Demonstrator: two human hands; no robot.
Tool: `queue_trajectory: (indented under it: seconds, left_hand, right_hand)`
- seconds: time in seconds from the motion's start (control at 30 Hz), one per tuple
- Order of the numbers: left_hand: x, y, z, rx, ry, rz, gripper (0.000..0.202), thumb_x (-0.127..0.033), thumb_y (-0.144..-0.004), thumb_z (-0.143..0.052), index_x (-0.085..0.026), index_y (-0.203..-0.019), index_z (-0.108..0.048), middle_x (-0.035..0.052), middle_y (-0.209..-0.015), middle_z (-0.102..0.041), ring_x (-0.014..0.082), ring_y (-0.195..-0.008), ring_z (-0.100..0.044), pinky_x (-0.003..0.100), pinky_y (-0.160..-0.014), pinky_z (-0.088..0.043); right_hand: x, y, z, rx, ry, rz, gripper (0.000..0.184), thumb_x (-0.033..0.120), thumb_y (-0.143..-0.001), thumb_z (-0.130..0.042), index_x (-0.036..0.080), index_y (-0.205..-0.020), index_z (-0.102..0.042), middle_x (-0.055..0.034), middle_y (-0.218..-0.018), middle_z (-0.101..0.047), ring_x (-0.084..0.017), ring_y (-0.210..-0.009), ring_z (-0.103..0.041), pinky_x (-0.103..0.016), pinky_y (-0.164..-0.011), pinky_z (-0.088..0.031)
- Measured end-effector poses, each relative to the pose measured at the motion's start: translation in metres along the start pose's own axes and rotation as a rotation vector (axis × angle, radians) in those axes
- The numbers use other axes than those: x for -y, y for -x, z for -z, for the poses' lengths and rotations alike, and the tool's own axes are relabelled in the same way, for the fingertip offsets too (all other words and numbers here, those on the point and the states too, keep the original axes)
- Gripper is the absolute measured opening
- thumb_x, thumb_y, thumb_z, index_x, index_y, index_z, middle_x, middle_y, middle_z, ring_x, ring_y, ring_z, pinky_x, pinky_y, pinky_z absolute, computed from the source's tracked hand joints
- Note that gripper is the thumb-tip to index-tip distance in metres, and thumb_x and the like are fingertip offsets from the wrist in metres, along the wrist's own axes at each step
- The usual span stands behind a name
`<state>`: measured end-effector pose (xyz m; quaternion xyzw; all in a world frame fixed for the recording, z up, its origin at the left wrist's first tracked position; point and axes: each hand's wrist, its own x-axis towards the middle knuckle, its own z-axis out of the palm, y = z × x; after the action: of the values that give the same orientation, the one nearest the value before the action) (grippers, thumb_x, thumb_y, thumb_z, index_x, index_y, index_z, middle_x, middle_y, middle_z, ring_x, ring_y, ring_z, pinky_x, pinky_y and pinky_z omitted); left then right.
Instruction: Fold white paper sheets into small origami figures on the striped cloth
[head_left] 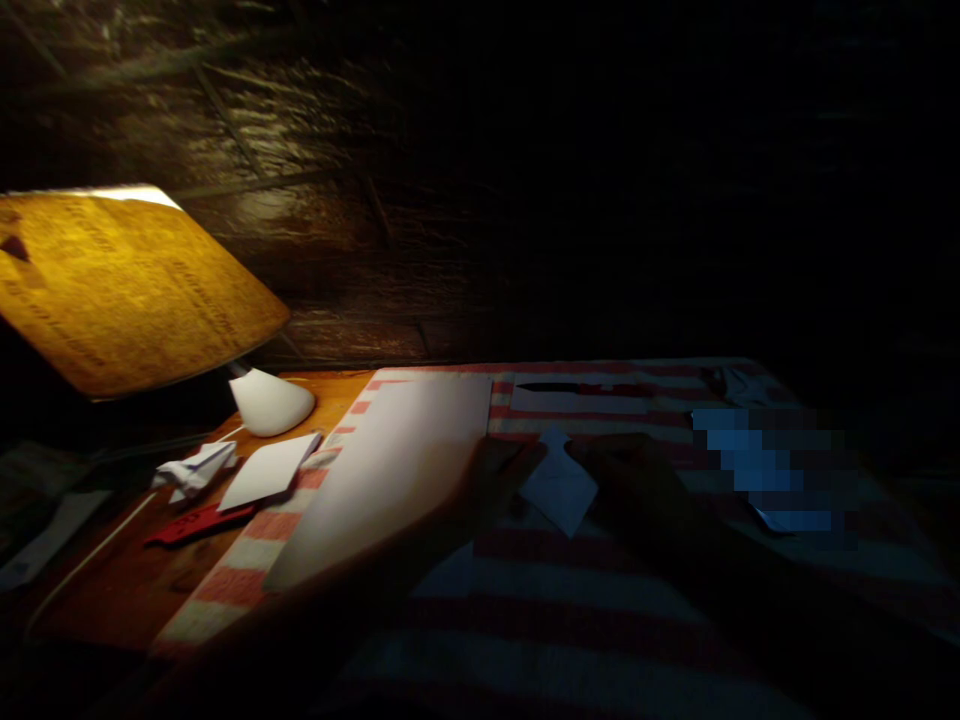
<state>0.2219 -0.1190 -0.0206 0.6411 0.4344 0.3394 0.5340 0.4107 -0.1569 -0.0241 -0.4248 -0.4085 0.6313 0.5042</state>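
Note:
The scene is very dark. A small folded white paper (559,485) lies on a red and white striped cloth (570,590). My left hand (499,475) rests at its left edge and my right hand (626,470) at its right edge. Both hands look pressed against the paper, fingers close together, but they are only dark outlines. A large white sheet (390,470) lies just left of my left hand.
A lit yellow lampshade (120,290) on a white base (270,400) stands at the left. A folded white paper (270,468), a crumpled one (193,468) and a red strip (196,522) lie on the wooden table (127,590). A dark knife-like thing (570,388) lies at the back.

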Motion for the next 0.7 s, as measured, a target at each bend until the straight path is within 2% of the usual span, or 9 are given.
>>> queue_trajectory:
  seconds: [0.17,0.37,0.53,0.7]
  left_hand:
    - [0.001,0.000,-0.002,-0.012,0.048,0.028,0.058,-0.068,-0.080,-0.064,-0.017,-0.054,-0.053,-0.0025,-0.042,-0.047,0.0077,-0.034,-0.045,0.018,-0.031,-0.031]
    - [0.001,0.000,-0.004,-0.048,0.053,0.058,0.058,-0.070,-0.074,-0.068,-0.017,-0.054,-0.054,-0.0030,-0.042,-0.047,0.0084,-0.033,-0.046,0.019,-0.030,-0.035]
    - [-0.001,-0.001,-0.001,-0.023,0.054,0.054,0.057,-0.069,-0.076,-0.068,-0.017,-0.057,-0.057,-0.0019,-0.042,-0.050,0.0090,-0.032,-0.048,0.018,-0.029,-0.032]
    - [-0.001,-0.001,0.000,-0.027,0.064,0.018,0.060,-0.072,-0.078,-0.064,-0.017,-0.056,-0.056,-0.0035,-0.038,-0.047,0.0071,-0.029,-0.041,0.018,-0.030,-0.029]
  right_hand:
    - [0.004,-0.002,0.003,-0.068,0.100,-0.010,0.042,0.049,-0.079,-0.080,0.016,-0.060,-0.063,0.0004,-0.057,-0.056,-0.011,-0.053,-0.048,-0.027,-0.052,-0.033]
    - [0.010,0.002,-0.002,-0.052,0.087,-0.026,0.045,0.051,-0.080,-0.078,0.018,-0.058,-0.058,0.0024,-0.054,-0.051,-0.010,-0.050,-0.045,-0.027,-0.050,-0.031]
    - [0.006,-0.001,0.001,-0.049,0.094,-0.015,0.043,0.052,-0.080,-0.078,0.016,-0.063,-0.063,0.0003,-0.059,-0.056,-0.011,-0.054,-0.047,-0.027,-0.052,-0.032]
    - [0.000,-0.003,0.005,0.012,0.081,-0.014,0.042,0.054,-0.082,-0.077,0.015,-0.068,-0.066,-0.0017,-0.065,-0.060,-0.012,-0.059,-0.050,-0.029,-0.056,-0.036]
